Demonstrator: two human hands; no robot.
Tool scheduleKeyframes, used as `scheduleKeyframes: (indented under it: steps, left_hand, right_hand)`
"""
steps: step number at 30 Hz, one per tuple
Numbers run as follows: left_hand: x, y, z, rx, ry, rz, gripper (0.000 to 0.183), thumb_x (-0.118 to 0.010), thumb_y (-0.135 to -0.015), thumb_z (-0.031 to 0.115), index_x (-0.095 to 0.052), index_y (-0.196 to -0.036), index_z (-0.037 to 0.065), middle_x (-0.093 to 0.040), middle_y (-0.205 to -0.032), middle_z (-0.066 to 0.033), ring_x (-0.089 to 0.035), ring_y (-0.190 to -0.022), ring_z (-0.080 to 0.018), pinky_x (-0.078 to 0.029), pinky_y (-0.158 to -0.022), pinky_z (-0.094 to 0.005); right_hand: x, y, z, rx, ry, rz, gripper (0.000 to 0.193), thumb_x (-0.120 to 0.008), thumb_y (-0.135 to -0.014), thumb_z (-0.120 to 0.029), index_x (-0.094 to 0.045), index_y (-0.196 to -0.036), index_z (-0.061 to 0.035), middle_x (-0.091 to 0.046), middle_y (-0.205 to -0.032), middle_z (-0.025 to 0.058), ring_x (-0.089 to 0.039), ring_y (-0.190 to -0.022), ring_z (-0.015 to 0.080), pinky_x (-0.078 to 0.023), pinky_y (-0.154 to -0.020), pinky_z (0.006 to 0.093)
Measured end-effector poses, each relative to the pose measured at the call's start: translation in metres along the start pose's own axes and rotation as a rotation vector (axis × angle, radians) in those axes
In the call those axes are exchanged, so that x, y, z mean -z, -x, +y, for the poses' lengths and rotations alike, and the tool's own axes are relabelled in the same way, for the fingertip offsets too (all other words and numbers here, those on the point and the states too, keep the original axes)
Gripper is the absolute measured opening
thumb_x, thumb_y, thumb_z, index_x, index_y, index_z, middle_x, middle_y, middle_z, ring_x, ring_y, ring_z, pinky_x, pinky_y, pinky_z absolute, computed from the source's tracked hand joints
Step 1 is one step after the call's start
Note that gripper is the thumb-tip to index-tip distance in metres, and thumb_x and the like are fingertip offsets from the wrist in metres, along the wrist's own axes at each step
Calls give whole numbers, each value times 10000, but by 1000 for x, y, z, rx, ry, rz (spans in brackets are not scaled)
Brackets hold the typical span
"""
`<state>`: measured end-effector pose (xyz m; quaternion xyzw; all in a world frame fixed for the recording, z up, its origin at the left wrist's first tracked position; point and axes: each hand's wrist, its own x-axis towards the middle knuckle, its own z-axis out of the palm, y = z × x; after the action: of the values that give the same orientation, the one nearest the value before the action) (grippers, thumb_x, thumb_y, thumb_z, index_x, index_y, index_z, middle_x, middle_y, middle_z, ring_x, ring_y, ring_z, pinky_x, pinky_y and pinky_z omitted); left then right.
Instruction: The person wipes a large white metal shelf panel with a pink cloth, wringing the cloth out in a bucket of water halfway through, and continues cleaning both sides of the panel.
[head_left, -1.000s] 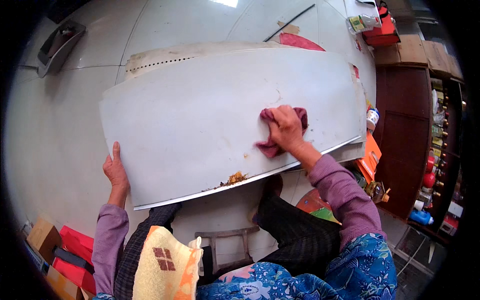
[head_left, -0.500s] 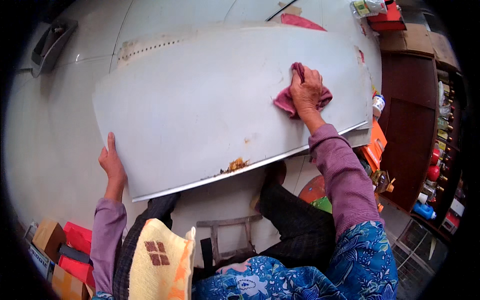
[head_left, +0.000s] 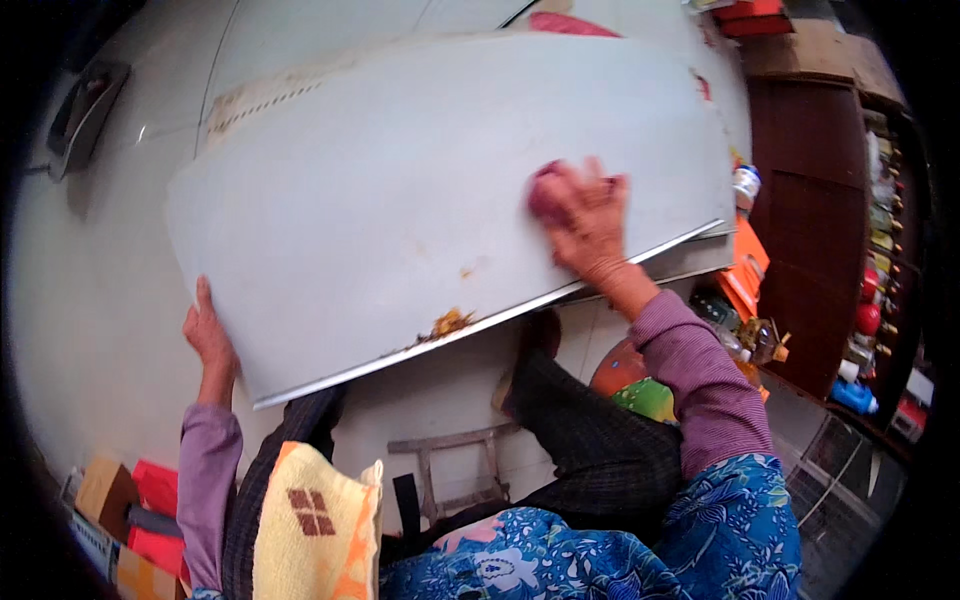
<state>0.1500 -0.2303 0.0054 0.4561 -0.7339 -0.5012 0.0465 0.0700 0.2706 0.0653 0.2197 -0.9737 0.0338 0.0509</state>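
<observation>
A large white panel (head_left: 400, 190) lies tilted across the view in front of me, with a bright metal strip along its near edge. Close to that strip is a rusty brown patch (head_left: 452, 322), with a smaller stain above it. My left hand (head_left: 208, 332) grips the panel's left edge, thumb upward; some of its fingers are hidden. On the right half of the panel, my right hand (head_left: 592, 225) presses a bunched dark red cloth (head_left: 548, 192) against the surface. The hand and cloth are slightly blurred.
Under the panel's right end shows another grey sheet (head_left: 690, 262). A dark brown cabinet (head_left: 808, 200) stands at right, near bottles and an orange box (head_left: 745, 265). Below the panel is a low stool frame (head_left: 455, 470). Cardboard boxes (head_left: 105, 487) sit at lower left; a dustpan-like object (head_left: 90, 115) is far left.
My right hand has slid the cloth left and a little nearer across the panel, bunching it up more. My left hand keeps its hold on the edge. The whole view has shifted slightly.
</observation>
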Motion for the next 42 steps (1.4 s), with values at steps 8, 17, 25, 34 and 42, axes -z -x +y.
scheduleKeyframes:
  steps: [8,17,25,34,42]
  left_hand:
    - [-9,4,2,-21,13,-37,416,-601,-888,410,-463,-665,88,-494,-631,10,-456,-572,-99,-424,-545,-282]
    - [-1,-5,-2,-46,-8,-52,444,-564,-899,448,-520,-686,62,-565,-678,-19,-527,-607,-119,-467,-579,-295]
    - [-3,-5,1,38,30,-139,469,-551,-903,451,-614,-965,-10,-638,-888,-79,-594,-745,-154,-491,-661,-299]
    - [-15,-13,29,155,128,-193,485,-635,-846,462,-635,-956,-11,-636,-852,-61,-591,-711,-156,-507,-656,-313]
    - [5,-15,63,132,-81,-154,502,-685,-807,461,-642,-848,-38,-634,-822,-64,-579,-691,-147,-507,-632,-323]
  right_hand:
    - [-51,-32,48,-387,395,219,497,-533,-811,-254,-431,-1280,-123,-431,-1282,121,-377,-1190,394,-317,-885,603]
    - [-28,-134,57,-12,-56,302,409,-656,-680,-117,-571,-1043,-287,-548,-1124,-48,-457,-1129,204,-331,-854,469]
    - [3,65,236,-945,175,285,382,-599,-829,-302,-513,-1193,-225,-479,-1262,88,-400,-1221,314,-320,-943,577]
    - [34,113,141,-728,-258,445,393,-564,-780,-19,-589,-1157,-125,-587,-1076,113,-551,-1030,284,-438,-903,411]
    - [29,173,78,-1490,-1381,735,341,-721,-804,-223,-590,-1061,-42,-599,-890,20,-587,-775,134,-509,-707,292]
